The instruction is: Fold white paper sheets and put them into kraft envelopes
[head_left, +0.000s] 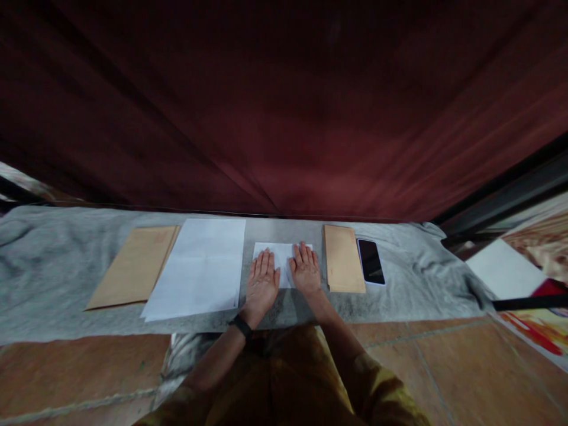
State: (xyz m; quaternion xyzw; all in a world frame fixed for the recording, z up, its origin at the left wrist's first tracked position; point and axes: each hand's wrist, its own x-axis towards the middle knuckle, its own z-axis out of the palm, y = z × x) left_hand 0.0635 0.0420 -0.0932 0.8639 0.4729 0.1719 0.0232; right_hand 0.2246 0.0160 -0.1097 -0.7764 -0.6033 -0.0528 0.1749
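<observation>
A small white paper (284, 260), seemingly folded, lies on the grey cloth in front of me. My left hand (262, 281) rests flat on its left part, fingers stretched out and slightly apart. On its right part lies my right hand (305, 269), also flat with the fingers extended. Both palms press on the paper and cover much of it. To the left is a stack of larger white sheets (199, 269). Close to my right hand sits a stack of small brown envelopes (344, 259).
Large brown envelopes (133, 266) lie left of the white sheets, partly beneath them. A phone (371, 261) with a dark screen is beside the small envelopes. Grey cloth (417, 272) covers the narrow surface. A dark red curtain (284, 118) hangs behind it.
</observation>
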